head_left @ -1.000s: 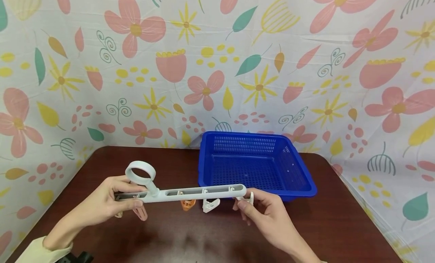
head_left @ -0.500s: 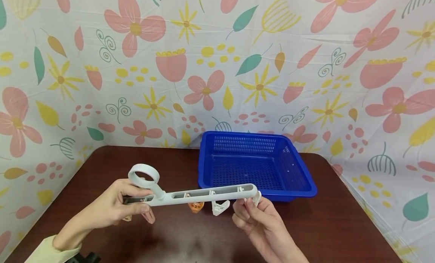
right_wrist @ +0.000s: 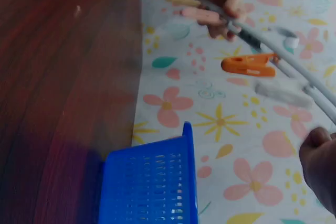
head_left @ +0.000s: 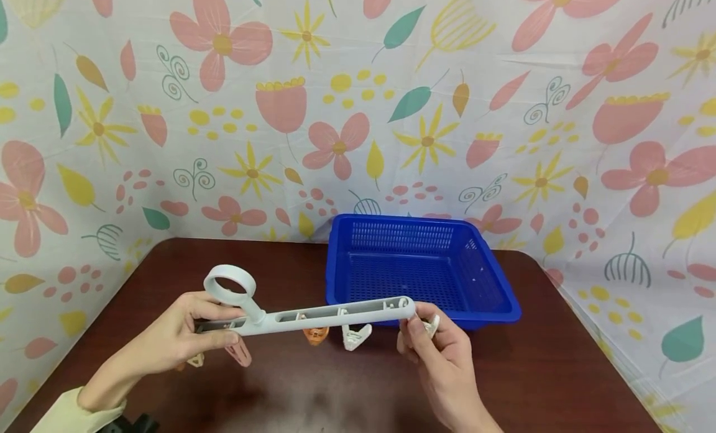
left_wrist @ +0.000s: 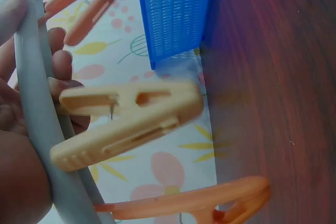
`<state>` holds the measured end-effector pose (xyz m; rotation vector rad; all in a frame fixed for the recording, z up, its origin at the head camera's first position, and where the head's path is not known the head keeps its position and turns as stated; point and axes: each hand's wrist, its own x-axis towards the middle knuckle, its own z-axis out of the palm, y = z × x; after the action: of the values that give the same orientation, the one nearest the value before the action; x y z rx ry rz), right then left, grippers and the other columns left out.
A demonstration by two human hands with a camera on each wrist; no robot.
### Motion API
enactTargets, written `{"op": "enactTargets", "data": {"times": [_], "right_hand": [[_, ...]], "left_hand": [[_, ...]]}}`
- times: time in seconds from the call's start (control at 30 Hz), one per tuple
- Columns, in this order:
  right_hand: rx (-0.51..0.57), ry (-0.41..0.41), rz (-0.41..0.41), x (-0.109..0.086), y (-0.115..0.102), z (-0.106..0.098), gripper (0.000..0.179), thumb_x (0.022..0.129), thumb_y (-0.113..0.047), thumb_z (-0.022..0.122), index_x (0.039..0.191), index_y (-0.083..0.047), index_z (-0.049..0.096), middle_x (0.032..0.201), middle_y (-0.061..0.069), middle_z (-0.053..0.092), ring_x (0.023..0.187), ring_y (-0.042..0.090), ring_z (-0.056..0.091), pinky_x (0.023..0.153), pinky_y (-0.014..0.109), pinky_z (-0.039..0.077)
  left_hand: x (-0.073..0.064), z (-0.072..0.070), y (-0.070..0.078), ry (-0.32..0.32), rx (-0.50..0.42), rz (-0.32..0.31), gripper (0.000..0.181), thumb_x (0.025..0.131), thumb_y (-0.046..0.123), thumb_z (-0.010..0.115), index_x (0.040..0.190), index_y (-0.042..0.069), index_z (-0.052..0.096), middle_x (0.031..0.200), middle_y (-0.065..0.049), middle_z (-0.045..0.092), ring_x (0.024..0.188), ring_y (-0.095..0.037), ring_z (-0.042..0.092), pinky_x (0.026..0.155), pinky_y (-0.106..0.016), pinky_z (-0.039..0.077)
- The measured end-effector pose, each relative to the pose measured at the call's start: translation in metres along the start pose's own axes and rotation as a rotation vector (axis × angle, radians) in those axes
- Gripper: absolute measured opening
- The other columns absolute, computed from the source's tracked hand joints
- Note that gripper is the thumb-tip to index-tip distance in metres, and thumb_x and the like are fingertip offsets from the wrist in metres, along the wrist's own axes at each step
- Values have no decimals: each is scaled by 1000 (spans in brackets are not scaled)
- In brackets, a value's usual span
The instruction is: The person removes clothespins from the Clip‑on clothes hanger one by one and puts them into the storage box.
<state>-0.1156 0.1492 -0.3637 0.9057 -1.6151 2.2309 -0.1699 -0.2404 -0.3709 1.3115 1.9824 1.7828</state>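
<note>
My left hand (head_left: 179, 330) grips a pale grey clip hanger bar (head_left: 313, 320) near its left end, thumb in front. A round ring (head_left: 252, 284) stands up from that bar. Below it hang a cream clothespin (left_wrist: 131, 124), a pink clothespin (head_left: 239, 352), an orange clothespin (head_left: 316, 335) and a white clothespin (head_left: 356, 337). Another orange clothespin (left_wrist: 210, 198) hangs at the left end. At the right end my right hand (head_left: 442, 358) pinches one more white clothespin (head_left: 432, 326), partly hidden by the fingers, with the thumb right at the bar's tip.
A blue plastic basket (head_left: 508, 290) with slotted walls stands behind the bar's right end on the dark brown table (head_left: 268, 389). A flower-patterned cloth (head_left: 347, 66) hangs behind and at both sides.
The bar shifted right, then back left. My right fingers and the white clothespin moved up close around the bar's right tip, where a small white piece now shows in the slot.
</note>
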Motion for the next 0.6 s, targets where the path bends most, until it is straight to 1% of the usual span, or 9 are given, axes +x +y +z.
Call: {"op": "enactTargets", "data": {"times": [0.07, 0.1, 0.2, 0.23, 0.3, 0.37, 0.43, 0.5, 0.6], "right_hand": [[-14, -55, 48, 4, -2, -6, 33, 109, 11, 37, 118, -2, 66, 84, 5, 48, 63, 25, 29, 54, 36, 26], [-17, -79, 72, 6, -3, -9, 32, 109, 11, 38, 118, -2, 66, 86, 5, 50, 64, 25, 31, 53, 35, 28], [-26, -111, 148, 6, -3, -15, 29, 108, 10, 42, 115, -3, 68, 90, 3, 53, 65, 24, 37, 54, 36, 35], [-42, -110, 173, 5, -3, -17, 27, 108, 10, 45, 114, -3, 68, 91, 4, 55, 67, 24, 40, 55, 36, 38], [-68, -92, 203, 3, -1, -21, 26, 106, 10, 49, 118, -2, 69, 90, 4, 58, 68, 23, 48, 58, 34, 44], [-80, -67, 225, 2, -1, -25, 26, 105, 10, 52, 121, -1, 69, 91, 6, 64, 70, 21, 55, 60, 32, 49], [-83, -39, 244, 0, 0, -29, 29, 103, 11, 54, 125, -1, 68, 95, 9, 71, 75, 19, 64, 66, 30, 55], [-76, -16, 252, -1, 0, -31, 29, 103, 12, 55, 125, 0, 68, 103, 12, 74, 83, 19, 70, 71, 32, 59], [-109, 12, 243, -3, 1, -34, 25, 102, 13, 57, 121, 2, 69, 105, 16, 76, 87, 24, 74, 76, 36, 62]], "left_hand": [[-1, -2, 3, 48, 40, -40, 45, 94, -22, 60, 135, -6, 67, 101, -15, 77, 75, -32, 78, 42, -16, 44], [-2, -3, 5, 76, 62, -63, 44, 94, -20, 62, 134, -3, 69, 105, -13, 76, 76, -30, 78, 37, -16, 40], [-3, -4, 8, 116, 123, -88, 41, 94, -17, 66, 131, 0, 72, 112, -12, 71, 75, -27, 78, 35, -21, 41], [-2, -3, 8, 120, 130, -92, 41, 94, -17, 66, 131, 0, 72, 113, -12, 70, 75, -27, 78, 35, -22, 41], [-2, -3, 9, 130, 129, -107, 40, 94, -16, 67, 130, 0, 73, 113, -11, 69, 74, -28, 78, 34, -22, 41], [-1, -3, 9, 108, 99, -99, 40, 95, -17, 65, 131, -2, 71, 112, -14, 69, 73, -32, 78, 34, -23, 41], [-2, -3, 9, 105, 75, -112, 40, 95, -17, 64, 132, -2, 71, 111, -15, 70, 74, -34, 77, 35, -22, 40], [-3, -3, 9, 97, 61, -112, 40, 95, -17, 63, 132, -3, 70, 111, -17, 71, 74, -36, 77, 35, -22, 40], [-5, -3, 9, 91, 66, -116, 40, 95, -17, 64, 132, -3, 70, 110, -17, 71, 75, -36, 77, 36, -20, 41]]}}
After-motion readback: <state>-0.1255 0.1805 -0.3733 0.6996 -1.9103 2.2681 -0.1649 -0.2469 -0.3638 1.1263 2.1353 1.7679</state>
